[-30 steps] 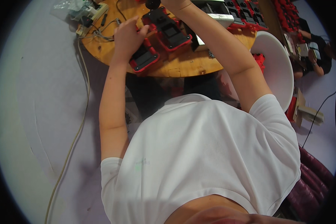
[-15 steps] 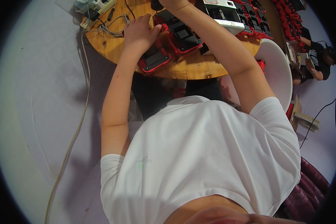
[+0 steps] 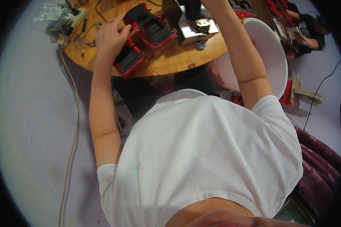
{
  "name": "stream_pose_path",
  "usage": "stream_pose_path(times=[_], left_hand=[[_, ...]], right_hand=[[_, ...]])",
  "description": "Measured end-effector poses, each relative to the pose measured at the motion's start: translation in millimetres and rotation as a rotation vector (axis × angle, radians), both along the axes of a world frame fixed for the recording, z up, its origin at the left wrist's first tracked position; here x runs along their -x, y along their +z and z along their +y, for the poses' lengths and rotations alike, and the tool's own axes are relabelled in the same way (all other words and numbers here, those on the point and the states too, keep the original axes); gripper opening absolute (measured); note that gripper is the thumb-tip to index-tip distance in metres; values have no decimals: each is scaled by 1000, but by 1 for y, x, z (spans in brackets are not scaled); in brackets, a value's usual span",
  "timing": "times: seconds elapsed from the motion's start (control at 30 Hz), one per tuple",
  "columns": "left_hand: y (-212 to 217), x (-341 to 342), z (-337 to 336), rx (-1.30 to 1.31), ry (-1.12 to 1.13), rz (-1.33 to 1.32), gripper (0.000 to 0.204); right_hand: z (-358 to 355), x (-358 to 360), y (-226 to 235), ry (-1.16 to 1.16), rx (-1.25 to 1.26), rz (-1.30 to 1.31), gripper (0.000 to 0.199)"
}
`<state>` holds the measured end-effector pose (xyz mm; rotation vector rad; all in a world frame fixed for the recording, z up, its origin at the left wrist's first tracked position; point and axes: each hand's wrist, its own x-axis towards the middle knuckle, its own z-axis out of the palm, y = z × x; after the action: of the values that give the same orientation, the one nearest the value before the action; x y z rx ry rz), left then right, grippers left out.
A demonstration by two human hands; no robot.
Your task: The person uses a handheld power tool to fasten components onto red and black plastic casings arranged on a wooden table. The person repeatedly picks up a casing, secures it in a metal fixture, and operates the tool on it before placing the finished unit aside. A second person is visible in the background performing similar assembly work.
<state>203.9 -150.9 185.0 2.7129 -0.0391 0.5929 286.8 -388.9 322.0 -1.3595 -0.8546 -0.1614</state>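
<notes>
My left hand (image 3: 111, 38) lies over a red-and-black plastic housing (image 3: 129, 58) near the table's front edge, fingers stretched out and thumb apart. Beside it, to the right, lies a larger red-and-black housing (image 3: 152, 28) with a square recess. My right hand (image 3: 215, 4) is at the top edge, its fingers mostly cut off. Next to it a black cylindrical tool (image 3: 192, 9) stands over a silver metal box (image 3: 187, 36) and appears held by that hand. A small heap of grey bits (image 3: 201, 45), perhaps screws, lies at the box's front.
Cables and a power strip (image 3: 77, 17) lie at the left of the round wooden table (image 3: 170, 68). More red-and-black housings (image 3: 243, 7) are at the far right. A white tub (image 3: 278, 60) stands against the table's right side. Another person (image 3: 312, 34) sits beyond it.
My right hand has moved right, and the black tool has moved with it to the metal box. The view has shifted, so the table appears farther left. My left hand stays on the small housing.
</notes>
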Motion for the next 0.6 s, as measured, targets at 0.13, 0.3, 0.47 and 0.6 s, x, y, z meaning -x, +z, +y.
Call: stream_pose_path(times=[0.13, 0.3, 0.47, 0.6], left_hand=[[4, 7, 0, 13, 43, 87, 43], [11, 5, -5, -12, 27, 82, 42], [9, 5, -4, -23, 37, 91, 41], [10, 5, -2, 40, 27, 116, 50]], right_hand=[[-39, 3, -44, -146, -36, -139, 37], [-58, 4, -74, -233, -224, -140, 40], [-61, 9, -76, -236, -231, -120, 42], [-62, 2, -76, -228, -178, -114, 40]])
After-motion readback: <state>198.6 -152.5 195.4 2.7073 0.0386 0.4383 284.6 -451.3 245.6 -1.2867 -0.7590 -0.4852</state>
